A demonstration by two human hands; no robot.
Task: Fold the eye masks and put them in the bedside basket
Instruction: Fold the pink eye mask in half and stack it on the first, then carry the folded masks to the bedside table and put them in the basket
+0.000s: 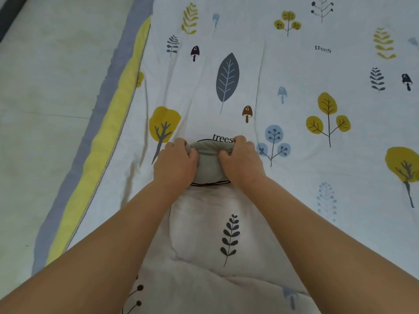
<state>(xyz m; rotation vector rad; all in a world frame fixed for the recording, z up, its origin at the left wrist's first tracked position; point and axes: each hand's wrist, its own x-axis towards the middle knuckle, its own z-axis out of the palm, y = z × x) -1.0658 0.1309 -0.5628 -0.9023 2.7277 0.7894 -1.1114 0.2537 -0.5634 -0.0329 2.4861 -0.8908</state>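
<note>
A grey eye mask with a thin black strap lies on the patterned quilt in the middle of the view. My left hand grips its left end and my right hand grips its right end, fingers curled over the top edge and thumbs pressed on the fabric. The mask is bunched between the two hands, and most of its ends are hidden under them. The black strap shows along the near edge and as an arc at the far edge. No basket is in view.
The quilt, white with printed trees, leaves and mushrooms, has a yellow and grey border running diagonally at the left. Beyond that border lies a pale mattress surface. A raised fold of quilt sits between my forearms.
</note>
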